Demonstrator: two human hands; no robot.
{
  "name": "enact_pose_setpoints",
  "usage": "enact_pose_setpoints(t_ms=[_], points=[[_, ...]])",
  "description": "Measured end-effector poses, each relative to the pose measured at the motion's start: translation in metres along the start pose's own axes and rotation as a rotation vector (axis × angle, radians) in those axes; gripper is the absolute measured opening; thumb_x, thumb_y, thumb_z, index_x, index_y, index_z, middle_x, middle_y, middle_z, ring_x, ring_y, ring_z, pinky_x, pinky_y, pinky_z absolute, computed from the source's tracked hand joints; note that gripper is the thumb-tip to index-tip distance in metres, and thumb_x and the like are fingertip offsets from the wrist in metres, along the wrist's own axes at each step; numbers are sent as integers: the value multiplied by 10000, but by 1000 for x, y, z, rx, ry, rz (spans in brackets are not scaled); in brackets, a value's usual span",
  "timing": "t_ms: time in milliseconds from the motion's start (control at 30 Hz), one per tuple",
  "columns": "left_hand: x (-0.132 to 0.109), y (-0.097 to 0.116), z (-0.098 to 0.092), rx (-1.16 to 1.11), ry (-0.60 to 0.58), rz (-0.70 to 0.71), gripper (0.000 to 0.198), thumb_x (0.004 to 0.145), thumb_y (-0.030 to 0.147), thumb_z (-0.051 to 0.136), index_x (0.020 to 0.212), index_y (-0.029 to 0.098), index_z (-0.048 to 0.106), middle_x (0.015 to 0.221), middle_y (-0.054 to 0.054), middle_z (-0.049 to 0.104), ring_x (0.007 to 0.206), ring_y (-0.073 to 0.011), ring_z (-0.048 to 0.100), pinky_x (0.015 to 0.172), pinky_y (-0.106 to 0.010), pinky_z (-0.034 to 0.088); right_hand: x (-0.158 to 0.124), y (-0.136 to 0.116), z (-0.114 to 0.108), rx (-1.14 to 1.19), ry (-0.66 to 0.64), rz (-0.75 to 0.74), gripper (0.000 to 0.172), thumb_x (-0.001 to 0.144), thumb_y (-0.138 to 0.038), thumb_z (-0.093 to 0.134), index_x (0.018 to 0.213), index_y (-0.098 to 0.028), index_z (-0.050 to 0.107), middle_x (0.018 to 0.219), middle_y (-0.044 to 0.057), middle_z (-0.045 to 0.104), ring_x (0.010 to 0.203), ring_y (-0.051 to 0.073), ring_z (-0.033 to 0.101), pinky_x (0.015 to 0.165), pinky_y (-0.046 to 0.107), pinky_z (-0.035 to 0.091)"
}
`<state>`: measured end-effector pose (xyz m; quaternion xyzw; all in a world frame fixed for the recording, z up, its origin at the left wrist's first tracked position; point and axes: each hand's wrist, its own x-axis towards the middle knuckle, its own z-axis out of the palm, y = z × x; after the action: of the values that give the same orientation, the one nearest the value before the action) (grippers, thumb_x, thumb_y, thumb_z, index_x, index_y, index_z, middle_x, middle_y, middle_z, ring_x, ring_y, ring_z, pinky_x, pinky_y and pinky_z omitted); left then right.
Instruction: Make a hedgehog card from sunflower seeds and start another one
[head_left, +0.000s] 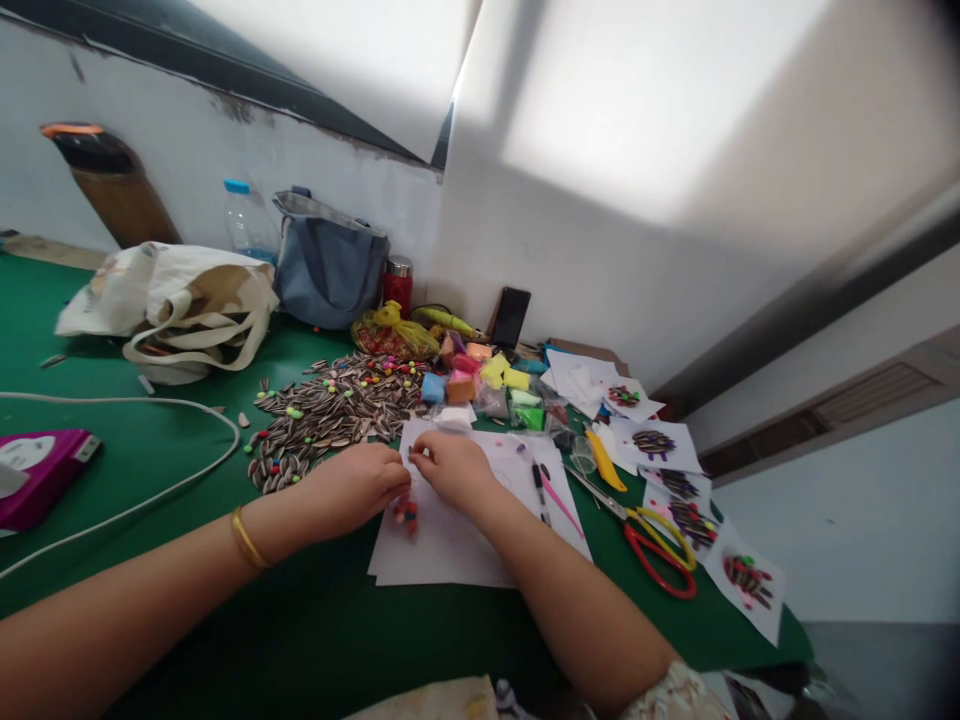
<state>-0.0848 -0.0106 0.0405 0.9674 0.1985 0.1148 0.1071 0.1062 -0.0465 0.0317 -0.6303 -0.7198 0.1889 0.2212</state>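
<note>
My left hand (369, 478) is closed, its fingertips pinched together over the white paper (465, 560). Facing it, my right hand (454, 468) has thumb and forefinger pinched close to the left fingertips. Whatever lies in either pinch is too small to make out. Just below my left fingers, small red and dark bits (406, 515) rest on the sheet. Left of the paper spreads a pile of striped sunflower seeds (337, 405) mixed with small coloured balls. A black pen (540, 490) and a pink strip (561, 505) lie on the paper's right side.
Scissors (660, 550) and a yellow-handled tool (604, 460) lie to the right, beside paper cards with seed pictures (694, 522). Coloured clay packets (461, 388) sit behind the paper. Bags (330, 260), a phone (510, 318) and a white cable (165, 500) are around.
</note>
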Motion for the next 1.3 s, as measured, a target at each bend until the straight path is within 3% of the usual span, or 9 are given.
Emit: enact_pose_setpoints(t_ms=[133, 167, 233, 333, 433, 567, 767, 1033, 1300], points=[[0, -2, 0, -24, -25, -56, 222, 901, 188, 498, 852, 215, 713, 812, -40, 638, 746, -180, 587, 680, -287, 407, 28, 15, -30, -39, -60, -211, 402, 720, -219, 730, 1115, -293, 711, 1120, 45, 652, 915, 197, 616, 813, 308, 466], [0, -3, 1, -36, -20, -58, 227, 905, 185, 492, 859, 217, 712, 815, -40, 641, 758, -181, 587, 690, -289, 409, 38, 25, -43, -38, -5, -172, 356, 747, -255, 718, 1102, -281, 718, 1147, 43, 644, 929, 185, 616, 829, 296, 469], [-1, -5, 3, -80, -2, -61, 232, 910, 178, 486, 874, 217, 711, 820, -42, 649, 787, -181, 591, 713, -284, 415, 63, 52, -71, -73, 174, 91, 198, 813, -325, 661, 974, -255, 753, 1036, 24, 689, 900, 165, 628, 821, 265, 476], [-2, -8, 7, -159, -9, -97, 238, 919, 178, 476, 889, 220, 708, 839, -41, 656, 810, -172, 598, 738, -270, 424, 104, 102, -112, -127, 342, 304, 338, 920, -310, 508, 1181, -170, 670, 1120, 90, 685, 1012, 191, 625, 877, 289, 467], [-3, -10, 11, -204, -32, -152, 255, 930, 187, 460, 895, 237, 708, 855, -34, 659, 804, -165, 602, 747, -261, 432, 144, 145, -133, -165, 396, 473, 410, 883, -364, 594, 1219, -132, 636, 1160, 127, 681, 1082, 214, 623, 900, 281, 457], [-6, -14, 16, -210, -60, -192, 277, 946, 211, 434, 899, 250, 704, 853, -33, 654, 780, -164, 600, 728, -254, 445, 189, 171, -132, -196, 420, 635, 605, 779, -569, 673, 1177, -115, 635, 1164, 184, 670, 1118, 295, 616, 900, 346, 470], [-7, -16, 17, -215, -44, -175, 280, 941, 211, 425, 911, 247, 701, 848, -39, 662, 756, -163, 603, 697, -247, 462, 232, 172, -117, -228, 509, 797, 894, 625, -774, 668, 1200, -95, 584, 1208, 263, 610, 1171, 394, 561, 911, 508, 466], [-13, -17, 23, -247, -70, -178, 282, 967, 228, 402, 927, 255, 680, 881, -29, 666, 787, -157, 614, 731, -248, 466, 242, 175, -106, -285, 605, 825, 875, 669, -730, 667, 1251, -95, 509, 1256, 278, 559, 1203, 381, 520, 952, 542, 428], [-12, -17, 17, -289, -101, -213, 302, 984, 256, 381, 942, 253, 681, 900, -27, 667, 806, -150, 615, 750, -238, 466, 237, 183, -110, -323, 553, 789, 895, 695, -783, 593, 1268, -100, 511, 1274, 286, 551, 1227, 407, 505, 971, 571, 409]])
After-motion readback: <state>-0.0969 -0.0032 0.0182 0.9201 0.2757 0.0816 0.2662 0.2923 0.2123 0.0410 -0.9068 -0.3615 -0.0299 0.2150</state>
